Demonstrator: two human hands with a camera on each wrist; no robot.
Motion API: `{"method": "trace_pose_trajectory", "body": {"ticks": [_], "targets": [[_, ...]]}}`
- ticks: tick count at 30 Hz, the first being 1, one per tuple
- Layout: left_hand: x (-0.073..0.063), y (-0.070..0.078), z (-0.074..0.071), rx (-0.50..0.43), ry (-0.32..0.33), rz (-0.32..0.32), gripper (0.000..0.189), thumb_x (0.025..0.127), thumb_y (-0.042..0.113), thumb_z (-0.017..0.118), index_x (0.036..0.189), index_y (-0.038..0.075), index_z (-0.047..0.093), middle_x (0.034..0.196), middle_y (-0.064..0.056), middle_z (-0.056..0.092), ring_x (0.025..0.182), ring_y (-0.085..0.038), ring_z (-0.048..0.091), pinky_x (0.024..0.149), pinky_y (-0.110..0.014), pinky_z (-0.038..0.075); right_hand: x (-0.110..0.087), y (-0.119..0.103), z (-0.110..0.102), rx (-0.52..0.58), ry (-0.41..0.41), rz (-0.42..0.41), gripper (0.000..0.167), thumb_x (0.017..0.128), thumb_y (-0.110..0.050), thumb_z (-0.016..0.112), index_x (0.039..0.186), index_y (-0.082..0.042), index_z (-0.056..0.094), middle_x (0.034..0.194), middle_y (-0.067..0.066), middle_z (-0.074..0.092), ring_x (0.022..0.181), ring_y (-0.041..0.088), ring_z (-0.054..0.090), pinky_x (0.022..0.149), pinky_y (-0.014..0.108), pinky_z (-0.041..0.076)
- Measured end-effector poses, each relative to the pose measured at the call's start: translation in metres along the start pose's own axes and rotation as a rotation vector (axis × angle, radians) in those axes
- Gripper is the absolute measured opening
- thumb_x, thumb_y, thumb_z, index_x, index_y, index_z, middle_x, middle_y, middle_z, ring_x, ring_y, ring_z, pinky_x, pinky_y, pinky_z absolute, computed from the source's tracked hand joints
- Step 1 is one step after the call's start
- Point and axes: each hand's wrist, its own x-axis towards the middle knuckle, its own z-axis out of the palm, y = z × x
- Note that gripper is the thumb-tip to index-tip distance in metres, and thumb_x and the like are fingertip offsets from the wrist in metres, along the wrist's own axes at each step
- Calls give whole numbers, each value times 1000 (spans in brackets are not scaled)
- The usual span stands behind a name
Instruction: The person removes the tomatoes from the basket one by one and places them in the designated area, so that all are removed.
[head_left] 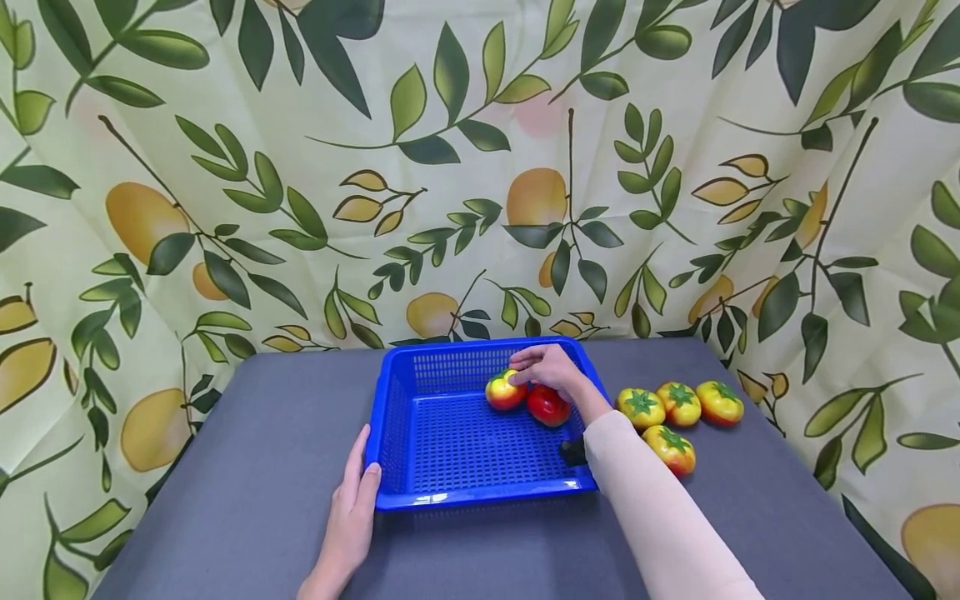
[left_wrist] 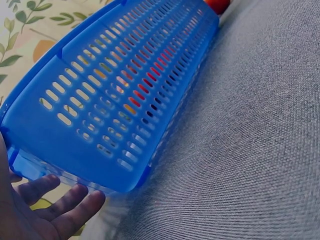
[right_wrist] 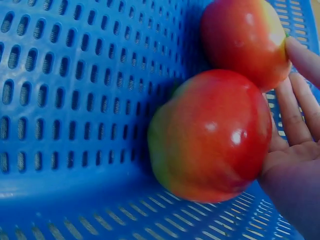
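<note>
A blue plastic basket (head_left: 487,500) with slotted walls sits on the table. Inside, toward its right, lie two glossy tomatoes side by side. My right hand (head_left: 551,371) reaches over the right wall and holds the yellow-and-red tomato (head_left: 504,392), with thumb against it and fingers on its far side. Close under the palm is the redder tomato (right_wrist: 212,137). At the basket's front left corner, my left hand (head_left: 351,508) rests against the outside with fairly straight fingers. The left wrist view shows several of its fingers (left_wrist: 75,200) spread beside the basket wall.
Several yellow-red tomatoes (head_left: 678,404) with green tops lie in a group on the table, right of the basket, near my right sleeve (head_left: 652,508). The grey tabletop (head_left: 292,417) ends at a leaf-and-fruit patterned curtain (head_left: 465,192) behind and at both sides.
</note>
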Motion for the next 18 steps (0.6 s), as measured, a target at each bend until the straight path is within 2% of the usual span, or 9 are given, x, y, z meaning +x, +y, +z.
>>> {"method": "trace_pose_trajectory", "body": {"ticks": [3, 7, 12, 18], "targets": [[0, 1, -1, 1, -2, -11, 55, 108, 30, 36, 158, 17, 20, 158, -14, 26, 141, -38, 28, 109, -62, 23, 0, 0, 1, -18, -32, -12, 41, 77, -6, 84, 115, 0, 70, 104, 8, 72, 101, 23, 66, 92, 37, 49], [0, 2, -1, 4, -6, -19, 55, 108, 29, 37, 158, 17, 20, 158, -14, 26, 141, -38, 29, 109, -61, 23, -1, 2, 1, -100, -106, -31, 45, 76, -10, 86, 117, -2, 71, 109, 8, 71, 105, 24, 64, 97, 41, 46], [-1, 4, -1, 6, -19, -22, 55, 108, 31, 36, 158, 17, 19, 158, -15, 25, 141, -39, 27, 108, -62, 23, -1, 3, -1, -181, -191, -20, 45, 76, -18, 86, 117, -8, 73, 110, 5, 70, 105, 23, 61, 93, 43, 47], [-1, 4, -2, 2, -10, -17, 54, 108, 31, 36, 158, 22, 19, 158, -14, 26, 141, -37, 28, 109, -61, 23, 1, 8, -1, -151, -325, 7, 50, 77, -19, 85, 123, -9, 69, 112, 6, 67, 102, 23, 60, 85, 38, 51]]}}
